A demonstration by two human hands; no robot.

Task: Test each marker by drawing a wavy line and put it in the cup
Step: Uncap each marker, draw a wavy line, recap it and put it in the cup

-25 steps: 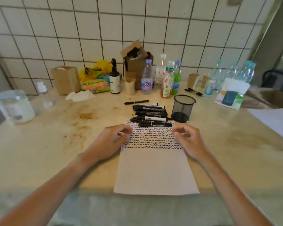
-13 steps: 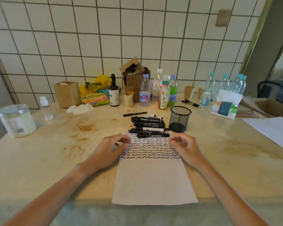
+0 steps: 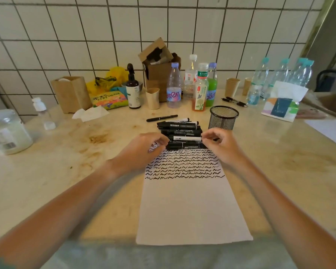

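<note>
A pile of several black markers (image 3: 179,131) lies at the far end of a white paper sheet (image 3: 190,206) whose upper part carries rows of black wavy lines (image 3: 184,166). A black mesh cup (image 3: 223,117) stands upright just right of the pile. My left hand (image 3: 142,150) has its fingertips curled around the left end of the nearest marker (image 3: 185,146). My right hand (image 3: 220,144) pinches at that marker's right end. The marker still rests on the pile. One thin black pen (image 3: 162,118) lies apart behind the pile.
Behind the markers stand several drink bottles (image 3: 174,88), a dark pump bottle (image 3: 133,90), paper cups (image 3: 152,98) and cardboard boxes (image 3: 159,61) against the tiled wall. A glass jar (image 3: 7,131) sits far left, a tissue pack (image 3: 283,102) and more water bottles far right.
Both hands moved forward from the sides of the wavy lines to the ends of the nearest marker in the pile. The view also tilted down slightly.
</note>
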